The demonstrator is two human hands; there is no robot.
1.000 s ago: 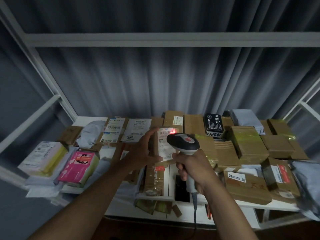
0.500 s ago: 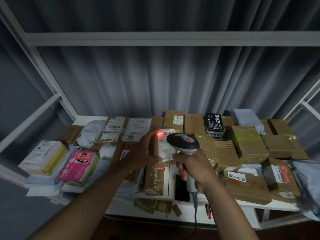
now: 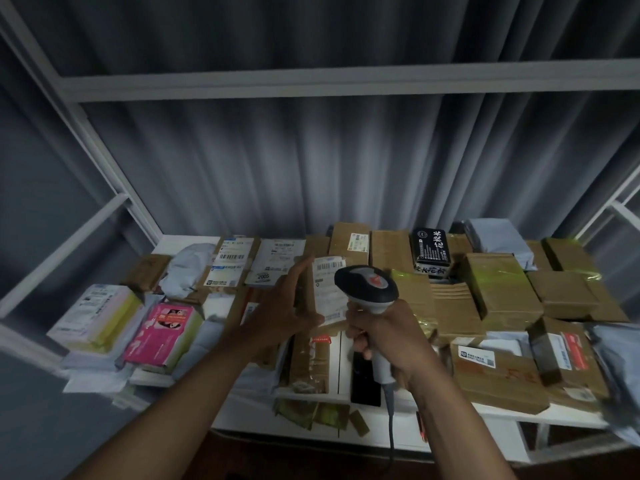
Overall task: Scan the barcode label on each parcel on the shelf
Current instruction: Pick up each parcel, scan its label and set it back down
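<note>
**Labelled parcel held up to the scanner over the crowded shelf**

A small brown cardboard parcel with a white barcode label (image 3: 327, 289) is held upright above the white shelf (image 3: 242, 415), tilted so that its label faces the camera. It is gripped by the left hand (image 3: 280, 306), with the thumb laid against the lower edge of the label and the fingers wrapped round the far left side. Just to the right of that hand, a grey and black handheld barcode scanner with a red button (image 3: 367, 289) is grasped by the right hand (image 3: 384, 336), whose fingers are curled round the pale handle; the scanner head is seen just beside the label, overlapping its right edge. A grey cable (image 3: 391, 427) hangs from the handle below the right hand.

Left of the left hand, a pink printed box (image 3: 161, 332) and a white and yellow package (image 3: 97, 313) are seen. Beyond the hands, a black box with white characters (image 3: 431, 249) stands among brown cartons. To the right of the right hand, taped brown cardboard boxes (image 3: 498, 285) are stacked.
</note>
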